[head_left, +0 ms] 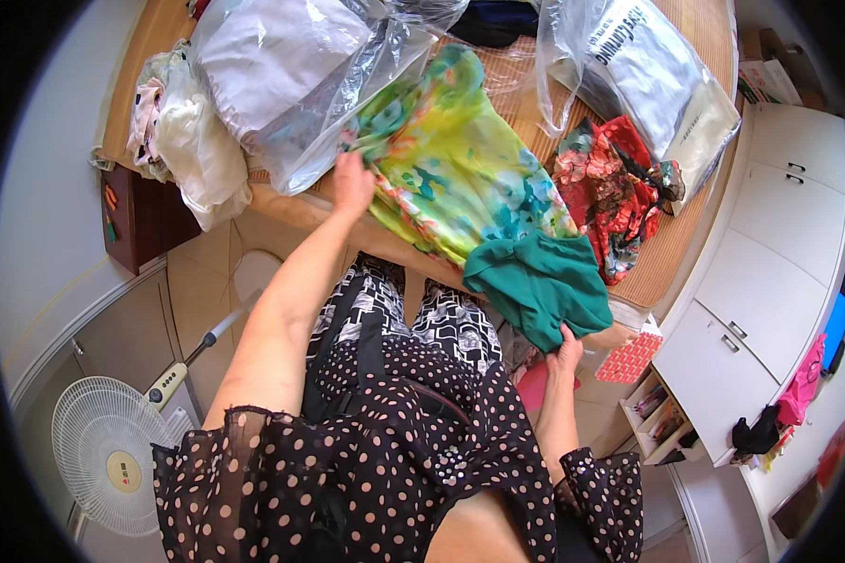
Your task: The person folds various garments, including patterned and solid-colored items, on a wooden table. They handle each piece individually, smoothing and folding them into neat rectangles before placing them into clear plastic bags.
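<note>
A thin yellow-green floral garment (469, 155) is spread over the striped mat in front of me. At its near right end lies a plain teal-green part (540, 281), which looks like fabric of the same piece, though the join is bunched. My left hand (352, 183) pinches the floral cloth at its left edge. Down at the lower right corner, my right hand (565, 355) grips the hem of the teal fabric, which hangs past the mat's near edge. A crumpled red floral garment (615, 188) lies just right of the green one.
Clear plastic bags with pale folded cloth (277, 70) and a grey-white packet (643, 70) lie at the back. White fabric (197, 150) is heaped at left. A standing fan (113, 455) is at lower left, white cabinets (746, 253) at right, and a red patterned box (629, 355) by the near edge.
</note>
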The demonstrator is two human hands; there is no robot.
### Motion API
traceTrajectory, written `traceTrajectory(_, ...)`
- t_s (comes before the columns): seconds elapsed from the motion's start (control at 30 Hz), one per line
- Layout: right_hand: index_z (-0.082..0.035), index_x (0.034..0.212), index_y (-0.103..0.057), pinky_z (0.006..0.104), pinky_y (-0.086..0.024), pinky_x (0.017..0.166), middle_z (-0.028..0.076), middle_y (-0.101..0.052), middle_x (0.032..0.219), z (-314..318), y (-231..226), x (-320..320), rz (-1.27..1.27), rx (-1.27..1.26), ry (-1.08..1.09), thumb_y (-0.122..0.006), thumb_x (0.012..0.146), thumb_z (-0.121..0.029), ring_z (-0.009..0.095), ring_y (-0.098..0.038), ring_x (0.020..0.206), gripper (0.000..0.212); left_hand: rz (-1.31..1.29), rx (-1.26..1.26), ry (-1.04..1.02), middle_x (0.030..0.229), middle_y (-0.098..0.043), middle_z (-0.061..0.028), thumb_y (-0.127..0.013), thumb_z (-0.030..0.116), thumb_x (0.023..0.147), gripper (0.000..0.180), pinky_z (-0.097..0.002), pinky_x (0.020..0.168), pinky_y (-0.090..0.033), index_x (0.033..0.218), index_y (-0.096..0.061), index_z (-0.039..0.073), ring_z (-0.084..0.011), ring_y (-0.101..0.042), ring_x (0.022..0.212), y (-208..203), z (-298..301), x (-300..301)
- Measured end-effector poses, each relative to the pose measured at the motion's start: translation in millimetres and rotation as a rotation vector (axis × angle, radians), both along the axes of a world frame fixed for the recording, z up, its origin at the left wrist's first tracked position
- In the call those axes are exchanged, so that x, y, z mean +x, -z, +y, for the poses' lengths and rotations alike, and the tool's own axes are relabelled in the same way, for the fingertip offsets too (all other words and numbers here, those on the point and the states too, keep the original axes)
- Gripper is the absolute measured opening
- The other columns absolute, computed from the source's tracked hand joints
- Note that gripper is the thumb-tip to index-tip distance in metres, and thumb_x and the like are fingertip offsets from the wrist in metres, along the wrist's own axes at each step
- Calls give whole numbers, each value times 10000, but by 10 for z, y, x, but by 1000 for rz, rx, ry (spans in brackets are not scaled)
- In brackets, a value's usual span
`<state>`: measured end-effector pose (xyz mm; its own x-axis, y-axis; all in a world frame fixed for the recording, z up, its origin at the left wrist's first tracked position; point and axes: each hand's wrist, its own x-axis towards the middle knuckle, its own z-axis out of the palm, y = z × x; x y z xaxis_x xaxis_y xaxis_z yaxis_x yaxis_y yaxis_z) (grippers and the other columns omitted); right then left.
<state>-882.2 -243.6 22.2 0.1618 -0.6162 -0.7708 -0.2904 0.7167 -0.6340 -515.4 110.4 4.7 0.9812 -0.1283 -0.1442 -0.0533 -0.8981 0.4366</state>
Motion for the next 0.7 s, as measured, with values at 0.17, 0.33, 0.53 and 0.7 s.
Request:
traceTrajectory(0.17,5,1179,-482,381,-470,861,121,-559,1121,-234,-444,6,102,-190,1,-614,711,48,256,-566,971,488,160,-218,-232,978,-562,-144,-572,118,784,309,-353,786,-472,1075,-557,13,-247,-605,808,-69,326,-365)
traceTrajectory(0.33,6,1171,-476,369,-479,839,118,-566,1086,-97,-948,615,-18,-298,-77,-604,713,52,245,-572,950,478,102,-427,-448,1010,-549,-131,-582,131,815,319,-295,723,-492,1101,-543,-5,-185,-611,779,-34,339,-597)
traceTrajectory(0.53,8,1170,-468,335,-480,837,110,-575,1052,968,-1514,2179,-315,-230,-495,-654,732,2,207,-580,920,476,61,-416,-497,1041,-545,-133,-561,198,850,363,-308,810,-456,1155,-526,7,-192,-591,862,-20,285,-482)
traceTrajectory(0.7,6,1281,-410,291,-447,888,111,-555,1107,1437,-1179,2616,-394,-14,-678,-641,805,-68,174,-550,1007,535,79,-375,-448,1084,-543,-146,-514,298,881,404,-337,848,-433,1168,-532,14,-226,-574,924,-20,275,-284)
